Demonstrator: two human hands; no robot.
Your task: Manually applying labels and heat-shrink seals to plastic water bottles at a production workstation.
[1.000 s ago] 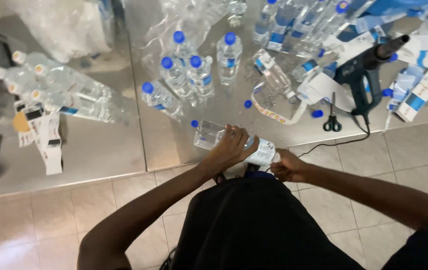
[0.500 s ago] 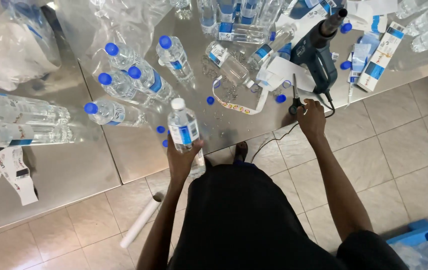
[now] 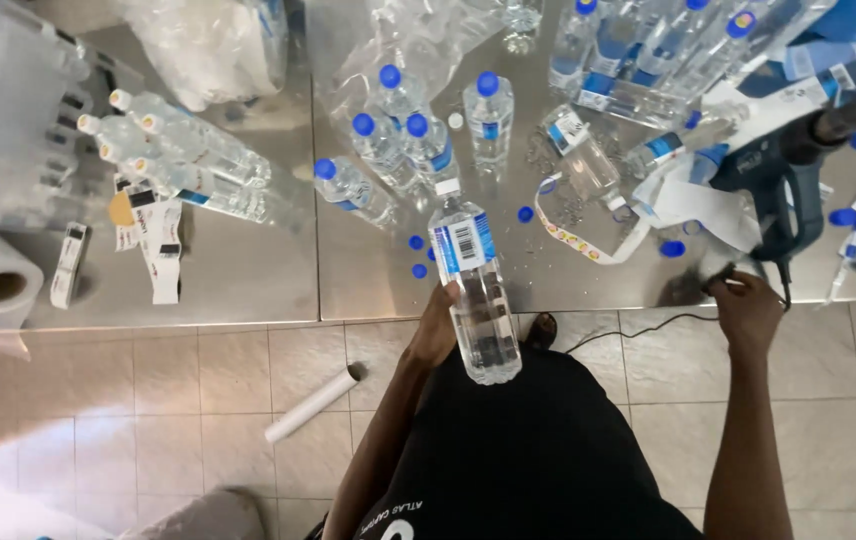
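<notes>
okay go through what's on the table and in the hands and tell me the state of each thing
left hand: shut on held bottle
held bottle: uncapped, labelled, upright
right hand: gripping the scissors at the table edge
scissors: mostly hidden by that hand
heat gun: lying on the table
blue-capped bottles: capped, standing
loose blue caps: off, scattered
cardboard tube: lying on floor

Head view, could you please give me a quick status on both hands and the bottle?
Left hand gripping clear water bottle, white-capped, held above table edge. Right hand at table edge, closed on scissors below heat gun. Loose blue caps nearby.
</notes>
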